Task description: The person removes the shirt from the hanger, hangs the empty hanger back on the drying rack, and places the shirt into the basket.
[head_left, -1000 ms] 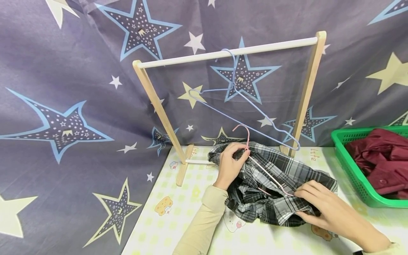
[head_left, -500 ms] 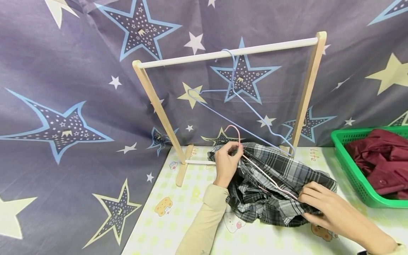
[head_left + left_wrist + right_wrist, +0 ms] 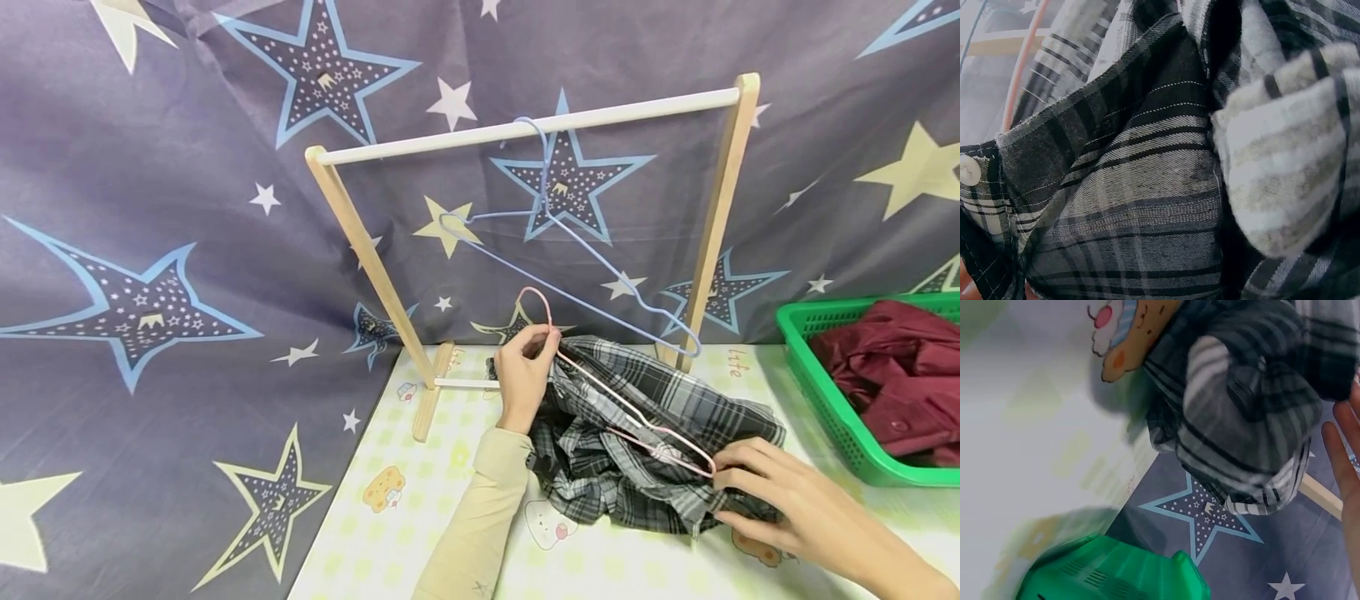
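My left hand [image 3: 522, 382] pinches the neck of a pink wire hanger [image 3: 602, 386], just below its hook. Under and around the hanger lies a bunched black, grey and white plaid shirt [image 3: 678, 396] on the table. The hanger's right end shows on top of the cloth. Close to that end is my right hand [image 3: 783, 500], its fingertips at the shirt. In the right wrist view its fingers [image 3: 1341, 450] are fairly straight beside the crumpled plaid cloth [image 3: 1241, 425]. Plaid cloth [image 3: 1135, 206] with a white button [image 3: 969, 170] fills most of the left wrist view.
Behind the shirt stands a small wooden rack with a white top bar [image 3: 615, 117]. A blue hanger [image 3: 588, 252] hangs from the bar. To the right, a green basket [image 3: 821, 392] holds a maroon garment [image 3: 888, 367]. A star-patterned curtain [image 3: 187, 400] backs the patterned table [image 3: 360, 542].
My left hand has moved left, taking the hanger's hook with it. The hanger's right end, earlier hidden at my right hand, now shows over the cloth. The right-hand fingers look looser.
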Motion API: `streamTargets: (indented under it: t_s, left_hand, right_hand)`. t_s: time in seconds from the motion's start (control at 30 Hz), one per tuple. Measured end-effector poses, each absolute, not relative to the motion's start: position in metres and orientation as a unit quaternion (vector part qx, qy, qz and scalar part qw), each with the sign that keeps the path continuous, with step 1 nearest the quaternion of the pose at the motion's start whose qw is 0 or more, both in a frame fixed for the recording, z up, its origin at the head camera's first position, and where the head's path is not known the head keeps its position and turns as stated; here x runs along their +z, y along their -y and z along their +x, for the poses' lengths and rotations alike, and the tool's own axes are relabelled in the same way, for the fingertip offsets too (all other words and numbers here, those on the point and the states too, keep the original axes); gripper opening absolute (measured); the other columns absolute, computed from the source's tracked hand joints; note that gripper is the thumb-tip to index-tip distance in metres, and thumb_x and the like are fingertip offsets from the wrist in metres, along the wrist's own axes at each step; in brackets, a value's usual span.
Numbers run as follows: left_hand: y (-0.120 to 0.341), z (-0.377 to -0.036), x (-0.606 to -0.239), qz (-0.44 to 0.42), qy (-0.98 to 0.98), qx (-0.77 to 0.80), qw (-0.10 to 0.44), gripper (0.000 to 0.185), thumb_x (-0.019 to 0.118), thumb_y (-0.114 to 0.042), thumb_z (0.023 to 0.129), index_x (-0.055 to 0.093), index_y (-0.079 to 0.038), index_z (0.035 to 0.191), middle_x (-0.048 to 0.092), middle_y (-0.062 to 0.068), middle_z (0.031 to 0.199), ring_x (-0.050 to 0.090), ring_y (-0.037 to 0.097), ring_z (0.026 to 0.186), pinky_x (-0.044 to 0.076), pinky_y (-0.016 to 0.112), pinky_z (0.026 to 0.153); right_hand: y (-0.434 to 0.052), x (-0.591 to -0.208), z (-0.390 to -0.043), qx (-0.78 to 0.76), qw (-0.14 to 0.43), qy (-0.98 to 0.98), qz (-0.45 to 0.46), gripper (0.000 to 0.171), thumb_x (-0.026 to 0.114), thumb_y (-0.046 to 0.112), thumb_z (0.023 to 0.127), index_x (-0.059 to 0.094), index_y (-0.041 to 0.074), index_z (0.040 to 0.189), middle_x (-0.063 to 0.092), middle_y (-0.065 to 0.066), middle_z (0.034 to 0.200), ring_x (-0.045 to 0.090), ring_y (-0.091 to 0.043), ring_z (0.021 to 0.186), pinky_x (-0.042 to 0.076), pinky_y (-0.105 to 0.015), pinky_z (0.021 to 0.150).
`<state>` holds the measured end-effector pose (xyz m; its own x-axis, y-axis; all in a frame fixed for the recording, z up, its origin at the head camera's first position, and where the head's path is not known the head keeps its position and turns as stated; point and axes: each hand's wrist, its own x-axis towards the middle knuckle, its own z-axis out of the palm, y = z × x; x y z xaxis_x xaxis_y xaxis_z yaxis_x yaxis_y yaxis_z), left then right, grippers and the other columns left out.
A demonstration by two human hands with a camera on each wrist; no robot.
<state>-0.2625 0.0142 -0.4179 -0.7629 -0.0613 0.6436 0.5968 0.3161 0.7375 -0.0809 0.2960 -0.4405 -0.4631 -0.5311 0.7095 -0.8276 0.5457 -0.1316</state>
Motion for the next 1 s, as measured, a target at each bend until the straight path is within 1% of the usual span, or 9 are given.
streamTargets:
  t_s: [0.1, 0.27, 0.6, 0.7, 0.73, 0.8, 0.83, 0.93, 1.0]
  left_hand:
    - [-0.013, -0.261, -0.418, -0.180, 0.753, -0.562, 0.291, 0.006, 0.074, -0.016, 0.090, 0.077, -0.011, 0.092, 0.077, 0.000, 0.082, 0.072, 0.009, 0.077, 0.059, 0.024, 0.073]
    - [-0.012, -0.258, -0.417, -0.189, 0.752, -0.563, 0.287, 0.009, 0.073, -0.015, 0.090, 0.077, -0.008, 0.094, 0.077, 0.002, 0.085, 0.072, 0.010, 0.078, 0.059, 0.024, 0.073]
    - [-0.015, -0.256, -0.416, -0.179, 0.758, -0.551, 0.300, 0.012, 0.076, -0.019, 0.089, 0.078, -0.008, 0.094, 0.077, 0.001, 0.081, 0.071, 0.008, 0.071, 0.055, 0.020, 0.065]
    - [-0.016, -0.255, -0.417, -0.176, 0.760, -0.550, 0.298, 0.012, 0.077, -0.020, 0.088, 0.079, -0.009, 0.093, 0.077, 0.001, 0.082, 0.072, 0.008, 0.072, 0.056, 0.020, 0.066]
    - [-0.016, -0.255, -0.417, -0.176, 0.760, -0.551, 0.296, 0.012, 0.077, -0.020, 0.088, 0.079, -0.009, 0.093, 0.077, 0.001, 0.082, 0.072, 0.009, 0.073, 0.056, 0.020, 0.066]
    - [-0.017, -0.255, -0.417, -0.175, 0.761, -0.552, 0.292, 0.014, 0.076, -0.021, 0.088, 0.079, -0.009, 0.094, 0.077, 0.001, 0.083, 0.073, 0.009, 0.074, 0.057, 0.021, 0.067]
    - [-0.017, -0.255, -0.417, -0.175, 0.761, -0.554, 0.289, 0.013, 0.076, -0.020, 0.088, 0.078, -0.008, 0.094, 0.077, 0.001, 0.083, 0.073, 0.010, 0.075, 0.057, 0.022, 0.068]
    - [-0.018, -0.256, -0.418, -0.174, 0.766, -0.556, 0.272, 0.014, 0.075, -0.021, 0.089, 0.078, -0.009, 0.096, 0.077, 0.001, 0.086, 0.073, 0.011, 0.079, 0.057, 0.024, 0.072]
    - [-0.017, -0.256, -0.420, -0.177, 0.772, -0.555, 0.255, 0.015, 0.076, -0.021, 0.089, 0.077, -0.010, 0.100, 0.077, 0.001, 0.091, 0.073, 0.011, 0.085, 0.057, 0.024, 0.078]
  right_hand:
    - [-0.294, -0.435, -0.081, 0.256, 0.316, 0.823, 0.396, 0.032, 0.060, 0.046, 0.097, 0.069, 0.016, 0.101, 0.064, 0.006, 0.105, 0.055, -0.007, 0.100, 0.037, -0.011, 0.097]
    - [-0.283, -0.424, -0.085, 0.247, 0.322, 0.843, 0.353, 0.037, 0.058, 0.045, 0.099, 0.068, 0.011, 0.111, 0.064, 0.009, 0.105, 0.058, -0.004, 0.098, 0.040, -0.011, 0.093]
    - [-0.245, -0.424, -0.098, 0.190, 0.325, 0.877, 0.298, 0.059, 0.029, 0.046, 0.107, 0.061, 0.002, 0.130, 0.065, 0.001, 0.109, 0.060, -0.010, 0.095, 0.052, -0.029, 0.080]
    - [-0.241, -0.426, -0.100, 0.179, 0.328, 0.880, 0.294, 0.056, 0.026, 0.041, 0.108, 0.063, 0.003, 0.127, 0.064, -0.001, 0.109, 0.061, -0.013, 0.094, 0.052, -0.031, 0.080]
    - [-0.240, -0.426, -0.100, 0.178, 0.327, 0.880, 0.295, 0.047, 0.035, 0.036, 0.108, 0.064, 0.003, 0.125, 0.063, -0.001, 0.109, 0.061, -0.014, 0.093, 0.052, -0.031, 0.079]
    - [-0.240, -0.426, -0.101, 0.170, 0.319, 0.884, 0.296, 0.029, 0.051, 0.018, 0.102, 0.066, 0.004, 0.123, 0.061, -0.001, 0.108, 0.059, -0.013, 0.093, 0.051, -0.030, 0.076]
    - [-0.240, -0.426, -0.101, 0.166, 0.315, 0.886, 0.297, 0.029, 0.057, 0.008, 0.095, 0.067, 0.005, 0.122, 0.060, -0.001, 0.108, 0.059, -0.014, 0.094, 0.051, -0.029, 0.076]
    - [-0.240, -0.426, -0.102, 0.164, 0.306, 0.891, 0.292, 0.056, 0.066, -0.014, 0.068, 0.068, 0.004, 0.121, 0.059, -0.003, 0.108, 0.058, -0.017, 0.096, 0.050, -0.031, 0.076]
    - [-0.239, -0.426, -0.102, 0.162, 0.307, 0.893, 0.286, 0.060, 0.064, -0.018, 0.065, 0.068, 0.002, 0.121, 0.058, -0.006, 0.107, 0.058, -0.020, 0.098, 0.049, -0.033, 0.078]
